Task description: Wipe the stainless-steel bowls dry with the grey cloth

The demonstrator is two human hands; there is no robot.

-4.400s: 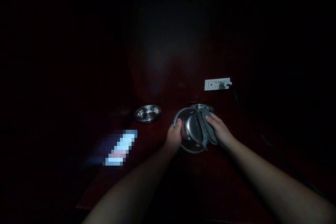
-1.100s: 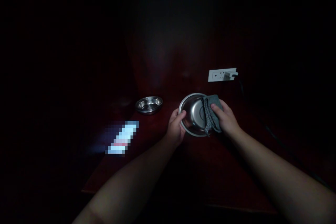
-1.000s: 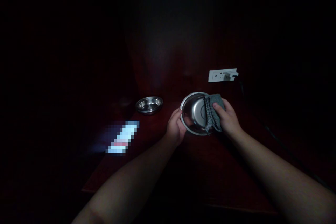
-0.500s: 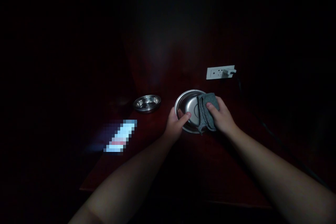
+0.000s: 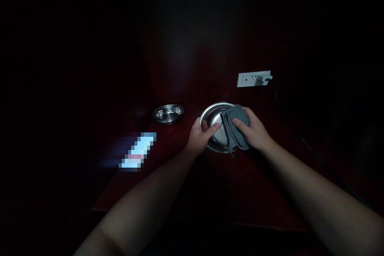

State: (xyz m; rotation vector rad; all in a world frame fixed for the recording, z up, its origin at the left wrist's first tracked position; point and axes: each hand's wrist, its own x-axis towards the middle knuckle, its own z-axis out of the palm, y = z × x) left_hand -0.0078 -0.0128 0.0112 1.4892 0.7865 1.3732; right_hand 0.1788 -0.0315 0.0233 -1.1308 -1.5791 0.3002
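A shiny round metal dish (image 5: 212, 119) is tilted toward me above the dark red table. My left hand (image 5: 200, 138) grips its left rim, the thumb lying over the inside. In my right hand (image 5: 253, 130) is a folded grey-green cloth (image 5: 237, 126), pinched under the thumb and pressed against the dish's right side. The cloth hides that part of the rim, and a loose corner of it hangs down. My right fingers are mostly out of sight behind the cloth and dish.
Further left, another metal dish (image 5: 168, 115), perhaps a stack, rests on the table (image 5: 168, 144). A bright pixelated screen-like patch (image 5: 139, 152) lies nearer me. A white wall socket (image 5: 253, 79) with a plug and a dark cable is at the back right. The surroundings are very dark.
The cloth has shifted slightly left over the dish with my right hand. My left hand keeps its hold on the rim. The view has tilted a little.
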